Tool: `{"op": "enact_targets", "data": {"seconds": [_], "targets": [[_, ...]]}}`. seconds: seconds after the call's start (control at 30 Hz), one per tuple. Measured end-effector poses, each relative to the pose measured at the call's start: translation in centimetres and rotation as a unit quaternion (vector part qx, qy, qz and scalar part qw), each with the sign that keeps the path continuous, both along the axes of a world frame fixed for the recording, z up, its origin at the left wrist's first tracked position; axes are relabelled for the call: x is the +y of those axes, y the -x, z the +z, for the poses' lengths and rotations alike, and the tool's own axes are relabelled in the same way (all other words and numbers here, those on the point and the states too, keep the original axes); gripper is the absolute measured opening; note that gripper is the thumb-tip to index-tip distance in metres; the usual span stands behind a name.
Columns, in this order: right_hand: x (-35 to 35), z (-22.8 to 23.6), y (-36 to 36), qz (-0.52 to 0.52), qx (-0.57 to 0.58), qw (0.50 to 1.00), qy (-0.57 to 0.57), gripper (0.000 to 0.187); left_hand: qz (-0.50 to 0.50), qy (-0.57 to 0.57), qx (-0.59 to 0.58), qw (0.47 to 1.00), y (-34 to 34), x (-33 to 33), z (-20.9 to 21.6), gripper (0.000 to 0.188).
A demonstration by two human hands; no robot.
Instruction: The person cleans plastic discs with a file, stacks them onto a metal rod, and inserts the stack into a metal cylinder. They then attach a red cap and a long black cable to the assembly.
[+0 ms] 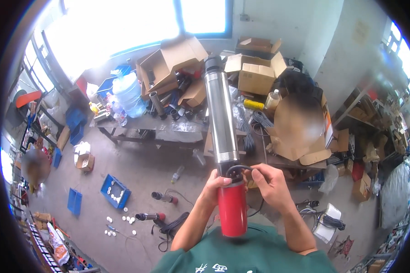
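Note:
A long submersible pump (221, 118) stands nearly upright before my chest, its top leaning slightly left. It has a shiny steel barrel, a black cap and a red lower housing (232, 210). My left hand (209, 189) is closed round the dark joint between steel and red, thumb across the front. On the other side, my right hand (274, 185) pinches a black cable (239, 168) that loops out of this joint. The cable's lower part hangs down beside the red housing. Some fingertips of both hands are hidden behind the pump.
Ahead, a cluttered workbench (123, 122) carries open cardboard boxes (257, 78), a large blue water bottle (128, 93), pipes and coiled cables. On the floor lie smaller pumps (149, 216), a blue crate (115, 191) and white discs (131, 220). Loaded shelves line the right side.

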State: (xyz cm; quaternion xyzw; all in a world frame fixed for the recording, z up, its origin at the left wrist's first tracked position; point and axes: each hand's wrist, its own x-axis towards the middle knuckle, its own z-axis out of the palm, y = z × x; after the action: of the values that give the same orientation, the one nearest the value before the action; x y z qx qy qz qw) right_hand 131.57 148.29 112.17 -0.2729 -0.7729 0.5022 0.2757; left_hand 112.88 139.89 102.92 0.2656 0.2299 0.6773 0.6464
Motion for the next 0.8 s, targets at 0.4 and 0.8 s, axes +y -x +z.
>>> {"op": "enact_targets", "data": {"seconds": [0.4,0.8], "targets": [[3.3,4.2,0.9,-0.068,-0.055,0.945,-0.316,0.058,0.043,0.018,0.059,0.997,-1.1,1.5,1.4,0.055],[8.9,-5.3,8.0,0.134,0.139,0.93,0.311,0.063,-0.021,0.045,-0.117,0.992,-4.7,3.5,-6.1,0.115]]}}
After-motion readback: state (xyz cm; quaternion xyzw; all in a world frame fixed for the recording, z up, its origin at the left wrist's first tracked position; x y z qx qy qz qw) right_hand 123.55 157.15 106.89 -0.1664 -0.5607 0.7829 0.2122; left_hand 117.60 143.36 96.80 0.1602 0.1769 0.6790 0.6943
